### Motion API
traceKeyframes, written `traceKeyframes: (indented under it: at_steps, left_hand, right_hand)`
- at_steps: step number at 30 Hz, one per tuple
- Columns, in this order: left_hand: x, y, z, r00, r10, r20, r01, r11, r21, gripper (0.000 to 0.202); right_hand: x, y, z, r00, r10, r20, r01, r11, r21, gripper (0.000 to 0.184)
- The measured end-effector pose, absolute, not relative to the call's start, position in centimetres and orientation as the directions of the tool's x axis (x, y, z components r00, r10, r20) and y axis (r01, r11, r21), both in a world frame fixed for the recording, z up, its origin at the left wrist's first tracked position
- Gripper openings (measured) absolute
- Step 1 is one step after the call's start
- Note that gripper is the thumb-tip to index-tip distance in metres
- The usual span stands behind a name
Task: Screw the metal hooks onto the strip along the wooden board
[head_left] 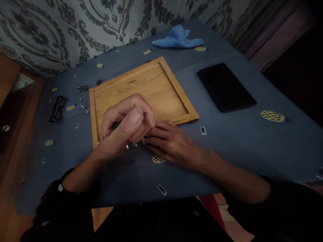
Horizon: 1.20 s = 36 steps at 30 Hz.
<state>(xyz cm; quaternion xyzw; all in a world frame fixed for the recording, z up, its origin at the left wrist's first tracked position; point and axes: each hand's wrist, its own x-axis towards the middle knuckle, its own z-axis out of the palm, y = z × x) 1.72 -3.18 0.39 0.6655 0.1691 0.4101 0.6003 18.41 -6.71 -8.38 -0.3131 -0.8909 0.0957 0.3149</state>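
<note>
A wooden framed panel [161, 94] lies on the blue tablecloth, with its recessed middle facing up. My left hand [126, 124] is raised over the panel's near edge, thumb and index finger pinched together. Whatever the pinch holds, if anything, is too small to make out. Beneath it, small shiny metal parts [132, 145] show by the near edge, mostly hidden by the hand. My right hand [174, 143] rests at that same edge beside these parts. Its fingers are stretched out and slightly bent, their tips partly covered by my left hand.
Dark glasses [58, 108] lie at the left, near small metal pieces [85, 108] and a tangled metal item [82, 88]. A black tablet [226, 87] lies right of the panel. A blue cloth [178, 37] sits at the back, before a patterned curtain [106, 20].
</note>
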Motion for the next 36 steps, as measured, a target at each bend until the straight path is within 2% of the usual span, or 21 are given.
traceKeyframes:
  at_steps: [4, 7, 9, 14, 19, 25, 31, 36]
  left_hand:
    - [1.1, -2.8, 0.8, 0.709, 0.649, 0.277, -0.190, -0.202, 0.961, 0.031]
    - [0.8, -2.5, 0.7, 0.737, 0.613, 0.287, -0.201, -0.206, 0.958, 0.033]
    - [0.8, -2.5, 0.5, 0.682, 0.669, 0.295, -0.196, -0.221, 0.955, 0.031]
    - [1.3, -3.0, 0.3, 0.419, 0.867, 0.271, -0.075, -0.264, 0.962, 0.033]
    - [2.6, -3.9, 0.3, 0.270, 0.918, 0.292, -0.271, -0.218, 0.937, 0.022]
    - [2.9, -4.3, 0.1, 0.366, 0.852, 0.374, -0.257, -0.293, 0.921, 0.032]
    - [2.1, -4.1, 0.3, 0.506, 0.801, 0.320, -0.181, -0.264, 0.947, 0.036]
    - [1.5, -3.5, 0.6, 0.592, 0.777, 0.213, -0.197, -0.117, 0.973, 0.033]
  right_hand:
    - [18.4, -6.7, -8.6, -0.603, 0.613, 0.511, 0.508, 0.789, -0.346, 0.022]
    - [18.4, -6.7, -8.6, -0.602, 0.608, 0.517, 0.497, 0.793, -0.354, 0.019]
    - [18.4, -6.7, -8.5, -0.600, 0.616, 0.511, 0.487, 0.788, -0.377, 0.017]
    - [18.4, -6.7, -8.3, -0.603, 0.634, 0.484, 0.481, 0.773, -0.414, 0.015]
    - [18.4, -6.6, -8.5, -0.594, 0.633, 0.496, 0.482, 0.774, -0.411, 0.017]
    - [18.3, -6.7, -8.5, -0.596, 0.632, 0.496, 0.481, 0.775, -0.411, 0.019]
    - [18.4, -6.7, -8.3, -0.618, 0.634, 0.466, 0.484, 0.773, -0.410, 0.021]
    - [18.5, -6.7, -8.4, -0.616, 0.628, 0.476, 0.480, 0.778, -0.405, 0.023]
